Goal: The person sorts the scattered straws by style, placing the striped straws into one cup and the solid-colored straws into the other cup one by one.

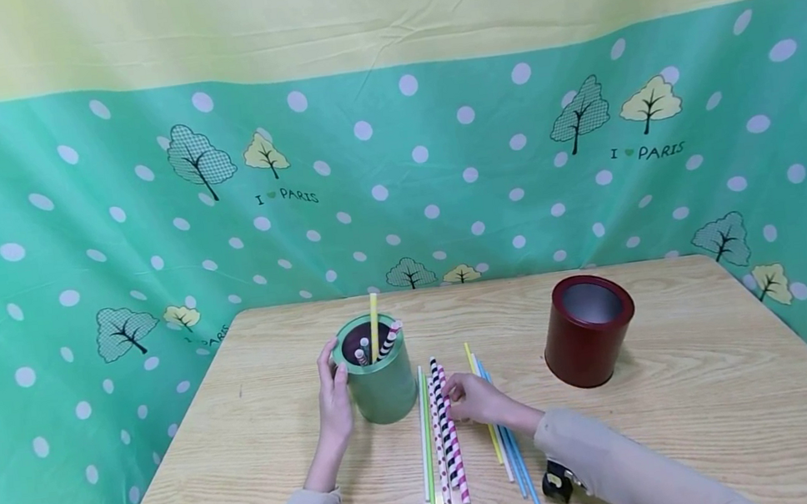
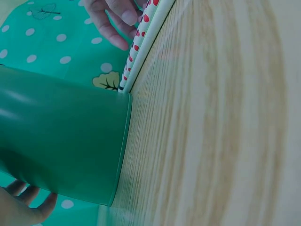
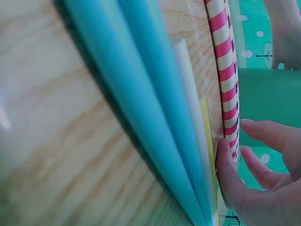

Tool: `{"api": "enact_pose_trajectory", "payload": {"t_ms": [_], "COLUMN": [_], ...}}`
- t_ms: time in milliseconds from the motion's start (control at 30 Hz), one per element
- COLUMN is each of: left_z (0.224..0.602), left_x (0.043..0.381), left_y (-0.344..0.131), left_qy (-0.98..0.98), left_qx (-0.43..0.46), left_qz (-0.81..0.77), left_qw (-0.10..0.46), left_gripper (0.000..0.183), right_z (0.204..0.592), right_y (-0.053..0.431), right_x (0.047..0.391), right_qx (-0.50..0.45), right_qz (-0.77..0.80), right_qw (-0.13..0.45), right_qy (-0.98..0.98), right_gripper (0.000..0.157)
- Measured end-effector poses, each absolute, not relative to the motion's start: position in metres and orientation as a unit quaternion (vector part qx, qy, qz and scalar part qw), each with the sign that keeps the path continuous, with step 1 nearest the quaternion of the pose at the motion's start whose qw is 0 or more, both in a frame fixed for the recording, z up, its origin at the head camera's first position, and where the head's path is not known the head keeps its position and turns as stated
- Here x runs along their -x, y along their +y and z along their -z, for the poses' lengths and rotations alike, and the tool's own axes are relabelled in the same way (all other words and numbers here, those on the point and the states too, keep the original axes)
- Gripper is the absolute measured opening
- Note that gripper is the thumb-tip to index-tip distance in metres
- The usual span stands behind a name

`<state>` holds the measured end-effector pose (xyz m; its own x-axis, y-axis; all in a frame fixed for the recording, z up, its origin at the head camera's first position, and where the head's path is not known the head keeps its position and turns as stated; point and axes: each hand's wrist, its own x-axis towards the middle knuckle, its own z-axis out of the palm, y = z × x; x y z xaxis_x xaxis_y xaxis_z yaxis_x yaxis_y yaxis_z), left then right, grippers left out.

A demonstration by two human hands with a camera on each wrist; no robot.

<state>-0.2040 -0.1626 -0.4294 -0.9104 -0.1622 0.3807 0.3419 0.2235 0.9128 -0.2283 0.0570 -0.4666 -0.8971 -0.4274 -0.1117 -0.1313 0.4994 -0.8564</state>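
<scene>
- Polka-dotted backdrop (image 1: 422, 157) behind a pale wood-grain tabletop (image 1: 261, 387).
- Pink-striped straw (image 1: 456, 451): slender, white with slanting pink bands; lies mid-tabletop beside a black-striped straw (image 1: 448, 448), its long axis running between near and far edges, far end inclined slightly leftward.
- Right hand (image 1: 478, 398): at the pink-striped straw's far half, fingers loosely bent; whether thumb and forefinger grip it cannot be told.
- Left hand (image 1: 335, 403): fingers and thumb curved about the left side of a green canister (image 1: 384, 390), which stands left of centre, a yellow straw (image 1: 374, 327) projecting above its rim.
- Red canister (image 1: 588, 338): toward the far right corner.
</scene>
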Motion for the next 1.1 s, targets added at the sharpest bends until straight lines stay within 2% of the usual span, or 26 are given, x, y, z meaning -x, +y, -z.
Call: {"api": "enact_pose_trajectory", "payload": {"t_ms": [1100], "left_z": [0.4286], "left_x": [0.2021], "left_y": [-0.1617], "left_qy": [-0.754], "left_qx": [0.055], "left_qz": [0.622], "left_qw": [0.203], "left_gripper": [0.042], "right_z": [0.4744], "right_y": [0.0563], "right_x": [0.2279], "right_qx": [0.171], "right_qz": [0.452], "right_qw": [0.12], "right_qy": [0.867], "right_gripper": [0.026]}}
